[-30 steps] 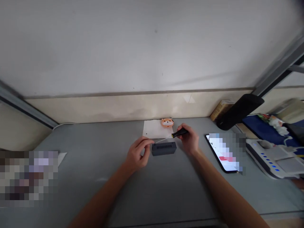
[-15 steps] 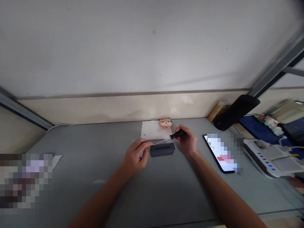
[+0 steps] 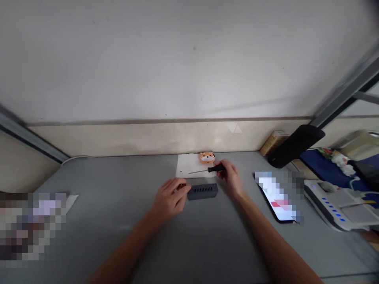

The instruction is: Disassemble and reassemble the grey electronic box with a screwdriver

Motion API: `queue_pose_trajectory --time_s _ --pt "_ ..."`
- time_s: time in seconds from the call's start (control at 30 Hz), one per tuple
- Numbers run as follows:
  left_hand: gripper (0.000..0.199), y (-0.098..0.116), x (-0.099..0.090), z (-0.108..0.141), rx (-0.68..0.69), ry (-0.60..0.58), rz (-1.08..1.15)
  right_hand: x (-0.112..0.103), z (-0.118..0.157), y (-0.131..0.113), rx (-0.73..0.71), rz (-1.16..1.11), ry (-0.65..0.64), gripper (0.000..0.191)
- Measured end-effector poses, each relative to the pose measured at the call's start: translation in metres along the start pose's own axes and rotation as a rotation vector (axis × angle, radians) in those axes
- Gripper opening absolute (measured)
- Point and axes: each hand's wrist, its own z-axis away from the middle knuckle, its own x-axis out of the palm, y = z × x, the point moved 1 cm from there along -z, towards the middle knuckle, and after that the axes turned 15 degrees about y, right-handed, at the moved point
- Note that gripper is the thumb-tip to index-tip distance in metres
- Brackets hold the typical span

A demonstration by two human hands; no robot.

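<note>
A screwdriver [image 3: 217,168] with a black handle and a thin metal shaft is gripped in my right hand [image 3: 231,179]. Its shaft points left over the white paper, and the tip is apart from the box. Below it on the desk lies a dark grey oblong box [image 3: 204,191] with a row of slots and a small hole near the right end of its top. My left hand [image 3: 171,197] is at the box's left end, fingers bent and fingertips pinched together at the corner. Whatever they may hold is too small to make out.
White paper [image 3: 186,165] with a small dark speck lies behind the box, an orange animal-faced case [image 3: 207,157] on it. To the right are a lit phone [image 3: 278,201], a black cylinder [image 3: 296,146], a book [image 3: 274,142] and a power strip [image 3: 328,209]. A wall stands behind.
The screwdriver tip has lifted off the left end of the box and swung up over the paper. My left fingertips have closed in at that end.
</note>
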Motion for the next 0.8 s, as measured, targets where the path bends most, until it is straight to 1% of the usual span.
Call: queue_pose_trajectory --time_s 0.1,0.2,0.3,0.43,0.53,0.63,0.7,0.8 --pt "0.030 -0.005 -0.001 0.003 -0.080 -0.001 -0.031 0.005 0.005 0.003 -0.056 0.150 -0.117 0.048" --pt "0.030 -0.018 0.000 0.008 -0.223 -0.037 -0.106 0.008 0.012 0.003 -0.076 0.206 -0.221 0.055" --pt "0.032 -0.036 0.003 0.018 -0.343 -0.129 -0.190 0.008 0.015 0.002 -0.082 0.233 -0.279 0.054" --pt "0.035 -0.053 0.006 0.032 -0.401 -0.257 -0.238 0.007 0.014 0.001 -0.077 0.237 -0.303 0.049" --pt "0.037 -0.057 0.006 0.038 -0.421 -0.293 -0.219 0.007 0.013 0.002 -0.075 0.229 -0.290 0.049" --pt "0.037 -0.056 0.006 0.038 -0.420 -0.296 -0.209 0.007 0.010 0.003 -0.041 0.200 -0.207 0.056" --pt "0.038 -0.055 0.007 0.037 -0.428 -0.268 -0.228 0.005 0.007 0.003 -0.001 0.158 -0.141 0.059" --pt "0.035 -0.053 0.006 0.032 -0.441 -0.183 -0.238 0.002 0.003 0.000 0.073 0.029 -0.056 0.052"
